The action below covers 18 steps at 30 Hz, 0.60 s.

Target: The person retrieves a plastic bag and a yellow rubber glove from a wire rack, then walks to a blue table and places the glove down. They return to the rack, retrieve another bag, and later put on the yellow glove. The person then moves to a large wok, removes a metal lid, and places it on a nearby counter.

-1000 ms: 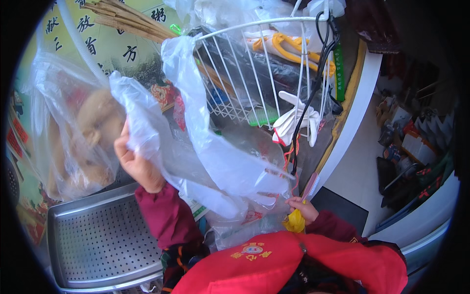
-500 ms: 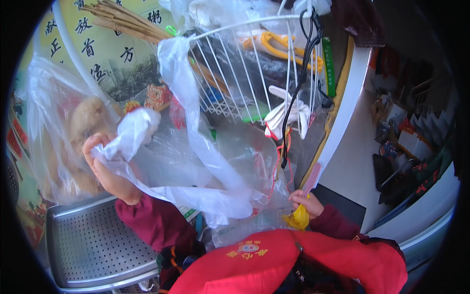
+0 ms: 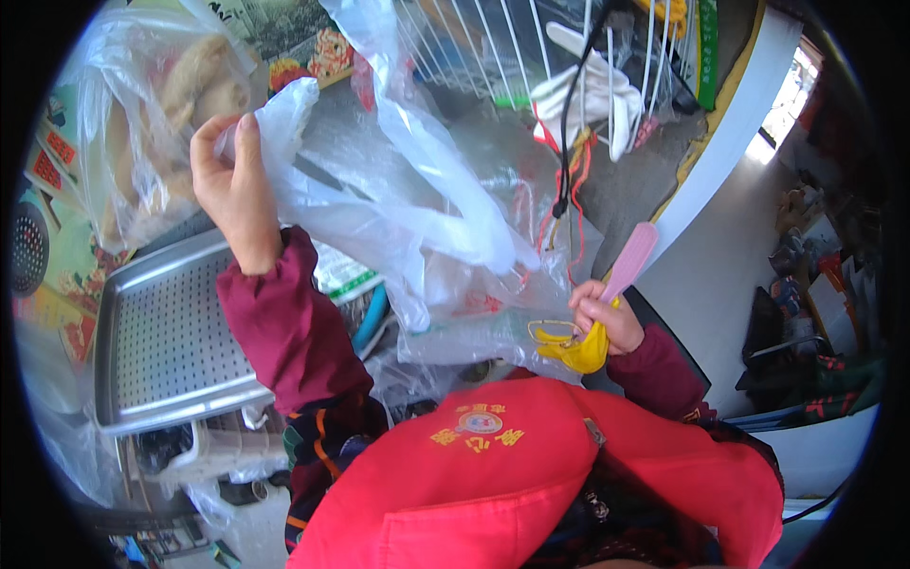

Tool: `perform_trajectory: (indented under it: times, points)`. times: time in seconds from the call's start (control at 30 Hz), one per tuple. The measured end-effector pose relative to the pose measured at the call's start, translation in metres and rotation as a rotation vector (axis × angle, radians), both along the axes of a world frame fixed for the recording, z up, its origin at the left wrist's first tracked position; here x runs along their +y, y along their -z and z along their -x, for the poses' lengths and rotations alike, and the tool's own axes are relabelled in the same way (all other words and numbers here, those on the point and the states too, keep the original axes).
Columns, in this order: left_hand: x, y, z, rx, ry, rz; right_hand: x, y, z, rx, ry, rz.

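My left hand (image 3: 235,190), raised at the left, pinches one end of a translucent white plastic bag (image 3: 445,223). Another strip of that bag runs up toward the wire basket, and its lower part lies crumpled before my red vest. My right hand (image 3: 614,321) is closed around a pink, flat paddle-like tool (image 3: 633,254) that points up and away. Crumpled yellow material (image 3: 580,351) with a thin loop hangs from the same hand; its kind is unclear. Beyond my left hand is a clear plastic bag (image 3: 123,104) of light-brown food pieces.
A perforated metal tray (image 3: 175,332) sits at the left. At the top, a white wire basket (image 3: 517,43) has a white glove (image 3: 592,95), a black cord (image 3: 571,123) and red strings hanging by it. A white curved edge (image 3: 706,161) borders the counter at the right.
The view has shifted, so the basket and food bag sit higher in it. My left hand has turned, its fingers now upright on the bag. My right hand keeps its hold.
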<state>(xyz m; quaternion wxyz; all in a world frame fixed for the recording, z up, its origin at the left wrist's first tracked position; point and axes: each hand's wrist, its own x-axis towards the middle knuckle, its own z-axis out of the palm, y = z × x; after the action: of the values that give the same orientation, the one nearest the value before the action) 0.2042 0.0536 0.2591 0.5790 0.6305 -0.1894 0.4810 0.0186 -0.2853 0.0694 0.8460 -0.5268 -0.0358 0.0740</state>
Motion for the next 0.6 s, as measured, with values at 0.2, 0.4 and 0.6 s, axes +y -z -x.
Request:
perform_trajectory:
  times: [0.2, 0.4, 0.6]
  points:
    - [0.005, 0.023, 0.009, 0.118, -0.397, -0.178, -0.019, -0.001, 0.006, -0.023, -0.085, -0.045]
    - [-0.008, 0.038, 0.059, 0.056, -0.584, -0.59, -0.023, -0.003, 0.004, -0.017, -0.14, -0.186]
    - [-0.051, 0.097, 0.139, 1.019, 0.407, -0.687, -0.01, -0.01, -0.008, -0.055, -0.122, -0.293]
